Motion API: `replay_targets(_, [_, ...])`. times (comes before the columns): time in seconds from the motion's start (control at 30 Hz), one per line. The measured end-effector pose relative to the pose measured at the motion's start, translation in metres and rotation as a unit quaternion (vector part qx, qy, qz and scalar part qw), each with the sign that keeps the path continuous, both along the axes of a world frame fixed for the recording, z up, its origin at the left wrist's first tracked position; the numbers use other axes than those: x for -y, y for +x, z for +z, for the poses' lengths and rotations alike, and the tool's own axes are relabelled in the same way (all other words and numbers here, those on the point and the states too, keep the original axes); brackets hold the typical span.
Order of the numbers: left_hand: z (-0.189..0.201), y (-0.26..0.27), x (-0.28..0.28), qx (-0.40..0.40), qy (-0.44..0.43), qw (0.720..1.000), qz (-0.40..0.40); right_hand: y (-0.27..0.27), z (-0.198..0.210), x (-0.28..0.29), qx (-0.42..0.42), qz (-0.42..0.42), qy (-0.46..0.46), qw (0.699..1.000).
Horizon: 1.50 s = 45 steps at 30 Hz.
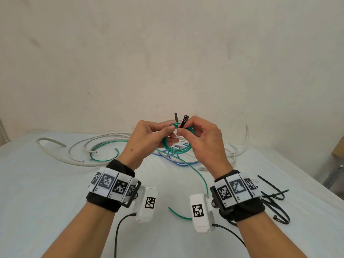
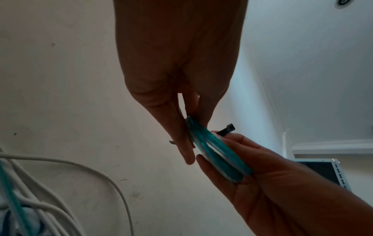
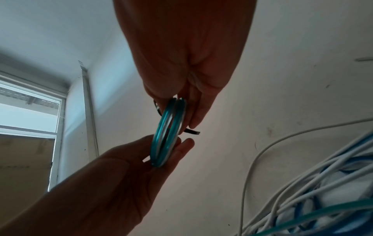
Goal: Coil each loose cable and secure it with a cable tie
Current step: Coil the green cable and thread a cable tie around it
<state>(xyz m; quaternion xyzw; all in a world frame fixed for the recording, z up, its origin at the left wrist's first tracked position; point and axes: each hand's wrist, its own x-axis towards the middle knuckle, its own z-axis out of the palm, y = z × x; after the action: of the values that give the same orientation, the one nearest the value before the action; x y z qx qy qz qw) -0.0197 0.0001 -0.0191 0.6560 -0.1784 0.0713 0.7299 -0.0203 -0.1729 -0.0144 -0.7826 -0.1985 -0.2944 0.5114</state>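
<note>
Meanwhile, the left hand is grasping the green cable coil while the right hand is pinching the black cable tie across it.

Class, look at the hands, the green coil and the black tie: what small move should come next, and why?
Probably feed the tie's pointed tail into its head. The left hand holds the green coil off the table; the right hand pinches the black cable tie, which crosses the coil's top with both ends standing free, so the loop is not closed.
</note>
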Motion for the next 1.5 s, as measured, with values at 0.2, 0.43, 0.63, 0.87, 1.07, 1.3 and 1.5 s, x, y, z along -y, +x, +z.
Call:
replay_targets(0.2, [0.006, 0.000, -0.003, -0.137, -0.029, 0.990, -0.027, -0.005, -0.001, 0.000, -0.006, 0.036, -0.024, 0.999])
replay_targets(0.43, [0.001, 0.001, 0.016, -0.113, -0.123, 0.986, -0.003, -0.004, -0.007, -0.011, -0.033, 0.078, -0.008, 0.996])
replay_targets(0.63, [-0.003, 0.000, 0.024, -0.034, -0.062, 0.997, 0.033, -0.008, -0.003, -0.007, -0.062, 0.097, 0.051, 0.992])
replay_targets(0.87, [-0.003, -0.005, 0.028, 0.040, -0.074, 0.994, 0.070, -0.011, -0.003, -0.009, -0.085, 0.080, 0.080, 0.990])
replay_targets(1.07, [0.000, -0.010, 0.029, 0.056, -0.093, 0.992, 0.061, -0.013, 0.000, -0.013, -0.095, 0.085, 0.084, 0.988])
replay_targets(1.3, [-0.007, -0.005, 0.034, 0.005, -0.062, 0.997, 0.051, -0.014, -0.006, -0.018, -0.118, 0.110, 0.181, 0.970])
replay_targets(1.5, [-0.004, -0.006, 0.033, -0.003, -0.056, 0.998, 0.042, -0.015, -0.002, -0.023, -0.200, 0.144, 0.273, 0.930])
